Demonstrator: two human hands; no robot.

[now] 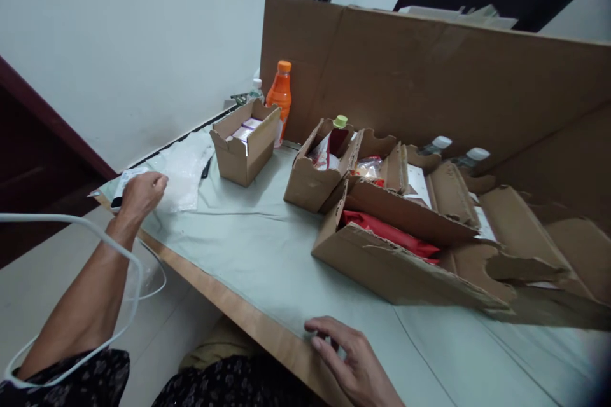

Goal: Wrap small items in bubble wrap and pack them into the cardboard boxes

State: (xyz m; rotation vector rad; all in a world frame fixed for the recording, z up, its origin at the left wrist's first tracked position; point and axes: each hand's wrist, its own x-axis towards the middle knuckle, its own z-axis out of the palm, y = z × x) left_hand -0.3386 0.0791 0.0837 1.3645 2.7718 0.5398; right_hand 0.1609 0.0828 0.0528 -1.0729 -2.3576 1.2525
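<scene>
My left hand (pixel 140 194) reaches out to the far left end of the table, its fingers curled over a pile of clear plastic bags (pixel 184 168) and a small white paper (pixel 128 176) beside a dark object. I cannot make out what the fingers grip. My right hand (pixel 348 356) rests near the table's front edge on the pale green cloth (pixel 248 248), fingers spread and bent, holding nothing.
A small open carton (pixel 245 143) with white packets stands at the back left, an orange bottle (pixel 280 95) behind it. Several torn open cartons (pixel 396 248) fill the right side, one holding red packets (pixel 391 234). A tall cardboard sheet (pixel 429 76) stands behind. A white cable (pixel 95 235) loops over my left arm.
</scene>
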